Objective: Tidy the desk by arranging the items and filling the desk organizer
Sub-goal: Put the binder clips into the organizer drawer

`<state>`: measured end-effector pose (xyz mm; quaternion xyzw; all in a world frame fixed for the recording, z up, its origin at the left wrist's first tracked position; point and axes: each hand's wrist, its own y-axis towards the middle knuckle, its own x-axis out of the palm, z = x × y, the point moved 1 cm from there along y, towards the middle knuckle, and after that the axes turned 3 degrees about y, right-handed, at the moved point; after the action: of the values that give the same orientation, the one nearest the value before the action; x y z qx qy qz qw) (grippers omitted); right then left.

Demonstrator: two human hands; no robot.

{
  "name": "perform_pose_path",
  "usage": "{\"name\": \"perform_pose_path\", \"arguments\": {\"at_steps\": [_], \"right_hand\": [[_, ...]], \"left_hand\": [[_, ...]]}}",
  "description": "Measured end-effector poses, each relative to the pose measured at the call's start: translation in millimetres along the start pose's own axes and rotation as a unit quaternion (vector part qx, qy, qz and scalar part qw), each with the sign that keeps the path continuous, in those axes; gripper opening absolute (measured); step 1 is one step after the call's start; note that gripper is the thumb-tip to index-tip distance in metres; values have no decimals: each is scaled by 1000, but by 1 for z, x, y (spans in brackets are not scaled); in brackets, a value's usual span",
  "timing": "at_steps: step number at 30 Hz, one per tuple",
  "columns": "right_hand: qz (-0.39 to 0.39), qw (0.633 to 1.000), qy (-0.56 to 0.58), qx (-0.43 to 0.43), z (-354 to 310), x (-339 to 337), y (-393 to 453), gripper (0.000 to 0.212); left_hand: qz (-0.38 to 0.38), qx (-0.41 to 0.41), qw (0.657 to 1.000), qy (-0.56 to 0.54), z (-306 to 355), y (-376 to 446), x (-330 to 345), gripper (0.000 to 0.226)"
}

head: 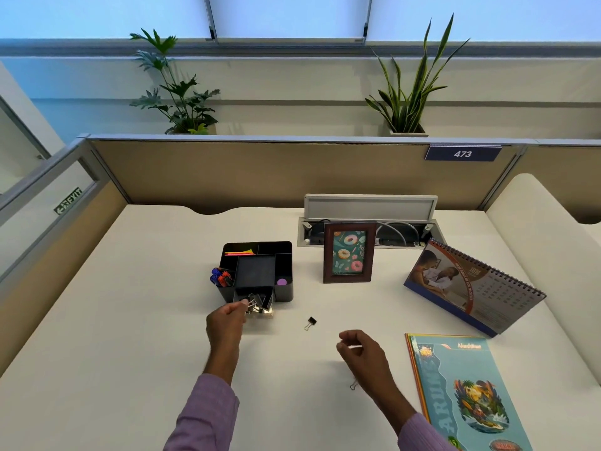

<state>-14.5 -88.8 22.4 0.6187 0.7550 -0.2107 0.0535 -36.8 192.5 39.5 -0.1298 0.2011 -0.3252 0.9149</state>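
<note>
The black desk organizer (pixel 258 271) stands on the white counter (pixel 130 320), left of centre. Its far compartment holds bright sticky notes (pixel 239 252), its left one blue and red pens (pixel 221 277), its right one a small purple object (pixel 281 282). The drawer (pixel 260 302) at its near side is pulled out and holds a heap of binder clips.

The left hand (pixel 226 323) reaches to that drawer, its grip pinched on a binder clip (pixel 251 301) at the drawer's mouth. The right hand (pixel 361 356) hovers over the counter nearer the viewer, fingers curled with thumb and forefinger close together; whether that grip holds anything cannot be told. A loose black binder clip (pixel 311 323) lies between the two hands, apart from the organizer. A metal clip (pixel 353 384) lies just beside the right wrist.

Right of the organizer stands a brown picture frame (pixel 348 252) showing doughnuts. Farther right is a spiral desk calendar (pixel 471 288), its print too small to read. Near right lies a blue notebook (pixel 468 392) with large letters "ARUN" along its edge. The partition bears a plate reading "473" (pixel 462 153), and a sign on the left glass shows "EXIT" (pixel 68 200) mirrored.
</note>
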Motion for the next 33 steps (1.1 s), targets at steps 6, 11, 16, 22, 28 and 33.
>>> {"name": "perform_pose_path", "arguments": {"at_steps": [6, 11, 16, 22, 28, 33], "right_hand": [[-19, 984, -178, -7, 54, -11, -1, 29], [-36, 950, -310, -21, 69, -8, -7, 51], [-52, 935, -350, -36, 75, -3, -12, 50], [-30, 926, -369, -72, 79, -1, -9, 29], [-28, 914, -393, -93, 87, 0, -6, 14], [-30, 916, -389, -97, 84, -1, -3, 13]], "left_hand": [[19, 10, 997, 72, -4, 10, 4, 18], [9, -4, 995, 97, -7, 21, 10, 24], [-1, 3, 996, 92, -7, 22, 9, 22], [9, 19, 997, 70, -10, 15, 5, 9], [8, 38, 996, 79, -12, 2, 8, 6], [-8, 59, 995, 82, -10, -12, 16, 12]]}}
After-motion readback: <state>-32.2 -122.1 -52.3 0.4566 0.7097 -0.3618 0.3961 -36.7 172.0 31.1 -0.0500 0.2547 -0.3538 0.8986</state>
